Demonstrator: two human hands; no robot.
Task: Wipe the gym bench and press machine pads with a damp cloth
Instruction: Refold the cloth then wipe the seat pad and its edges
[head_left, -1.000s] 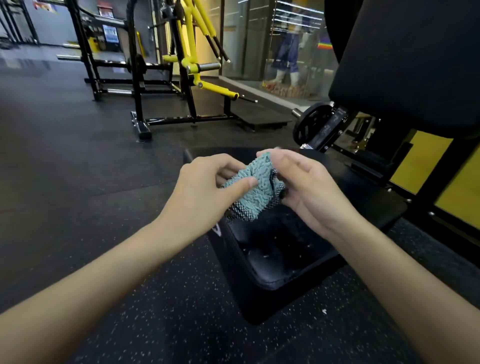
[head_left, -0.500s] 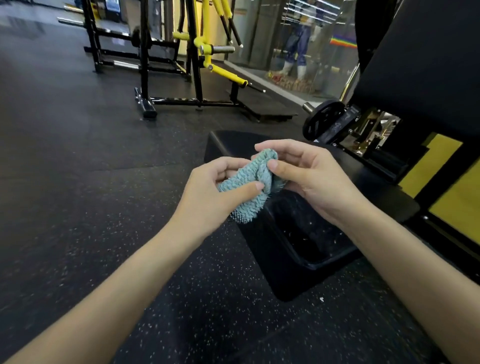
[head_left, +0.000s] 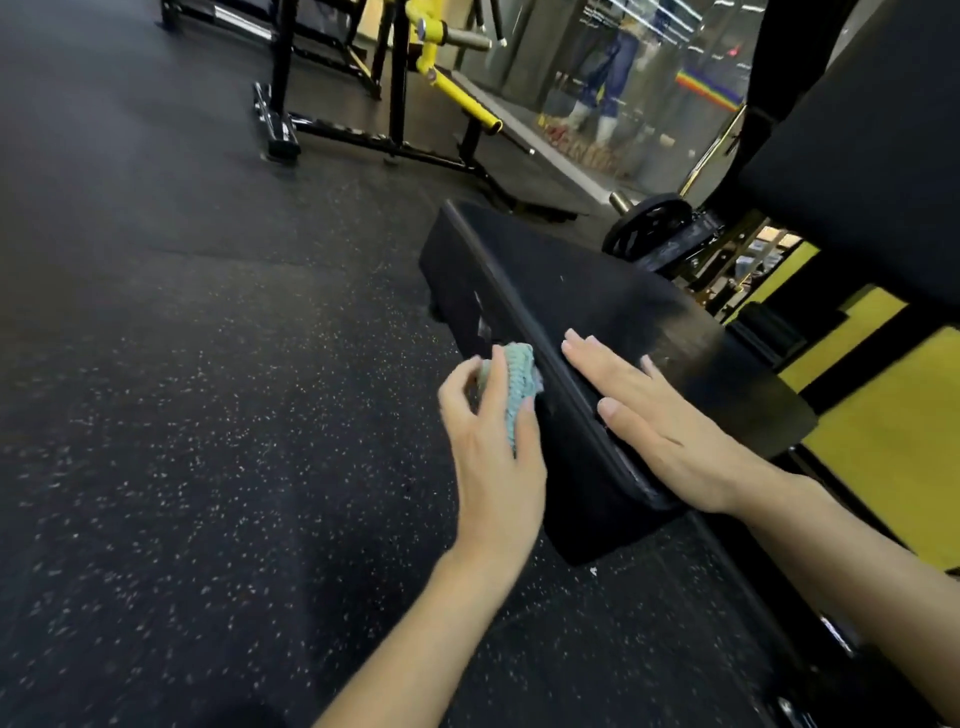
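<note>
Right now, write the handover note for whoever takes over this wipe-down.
Left hand grips the teal cloth, held against the left side face of the black seat pad.
Right hand lies flat on the pad's top, fingers straight.
Done: nothing clearly finished; the cloth is only at the side face.
Left: seat pad top, then the back pad at upper right.

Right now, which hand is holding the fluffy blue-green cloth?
The left hand grips the cloth at the side of the black seat pad. The right hand holds nothing; it lies flat on the pad's top.
</note>
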